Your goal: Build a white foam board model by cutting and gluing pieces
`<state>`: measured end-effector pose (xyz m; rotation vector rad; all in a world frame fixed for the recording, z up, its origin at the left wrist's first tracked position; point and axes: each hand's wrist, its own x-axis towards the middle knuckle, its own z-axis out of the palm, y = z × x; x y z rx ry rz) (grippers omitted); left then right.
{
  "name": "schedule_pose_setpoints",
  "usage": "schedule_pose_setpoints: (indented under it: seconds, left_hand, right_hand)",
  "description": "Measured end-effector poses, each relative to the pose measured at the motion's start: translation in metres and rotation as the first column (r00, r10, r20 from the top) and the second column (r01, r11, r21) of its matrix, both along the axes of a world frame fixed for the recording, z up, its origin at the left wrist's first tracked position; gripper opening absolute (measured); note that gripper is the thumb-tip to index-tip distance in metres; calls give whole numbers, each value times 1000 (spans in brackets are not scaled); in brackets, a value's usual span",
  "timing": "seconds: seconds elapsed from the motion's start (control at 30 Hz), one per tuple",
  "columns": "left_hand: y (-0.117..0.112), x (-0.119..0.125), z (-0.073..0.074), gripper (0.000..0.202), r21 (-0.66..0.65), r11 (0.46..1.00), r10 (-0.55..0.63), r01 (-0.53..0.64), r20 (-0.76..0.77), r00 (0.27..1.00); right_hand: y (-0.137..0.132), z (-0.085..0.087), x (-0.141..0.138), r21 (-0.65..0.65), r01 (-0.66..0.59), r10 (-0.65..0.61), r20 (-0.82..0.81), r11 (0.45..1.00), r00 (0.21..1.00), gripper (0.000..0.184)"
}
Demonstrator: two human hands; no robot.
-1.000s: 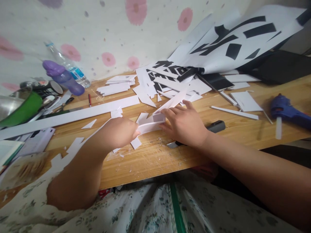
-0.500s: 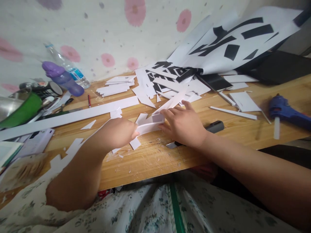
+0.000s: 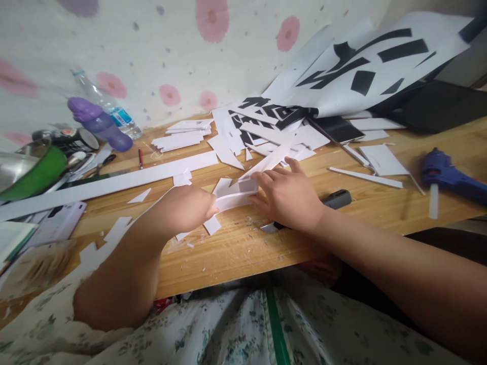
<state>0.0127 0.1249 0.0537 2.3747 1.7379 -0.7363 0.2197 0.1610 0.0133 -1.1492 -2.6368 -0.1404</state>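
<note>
Between my hands a small white foam-board piece (image 3: 236, 199) with raised walls stands over the table. My left hand (image 3: 190, 207) is closed on its left end, the thumb along the near side. At the right end my right hand (image 3: 291, 195) pinches it between thumb and fingers, with one finger raised. A long white strip (image 3: 272, 158) slants away behind the piece, touching or close to my right fingers; I cannot tell whether it is joined on. Partly under my right hand lies a utility knife (image 3: 337, 198), its blade poking out on the left.
A blue glue gun (image 3: 451, 170) sits at the right. Paper sheets with black shapes (image 3: 365, 61) and white offcuts (image 3: 186, 136) lie at the back. A long white strip (image 3: 110, 185), a purple bottle (image 3: 102, 124), a clear water bottle (image 3: 124, 119), a green bowl (image 3: 49, 170) and a phone (image 3: 57, 223) are at left.
</note>
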Motion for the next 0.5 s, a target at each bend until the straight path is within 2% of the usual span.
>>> schedule_pose_setpoints:
  seconds: [0.37,0.43,0.5]
  left_hand:
    - [-3,5,2,41,28,999,17,-16,-14,1000]
    - [-4,4,2,40,37,999,33,-32,-10,999]
    - [-5,3,4,41,41,998,56,-56,13,998]
  right_hand:
    - [4,3,2,15,-19,20,-25,1000,999,33]
    - [3,10,8,64,-40,45,-78,997,996,35]
    - [-9,24,17,149,-92,113,-143,985,983,33]
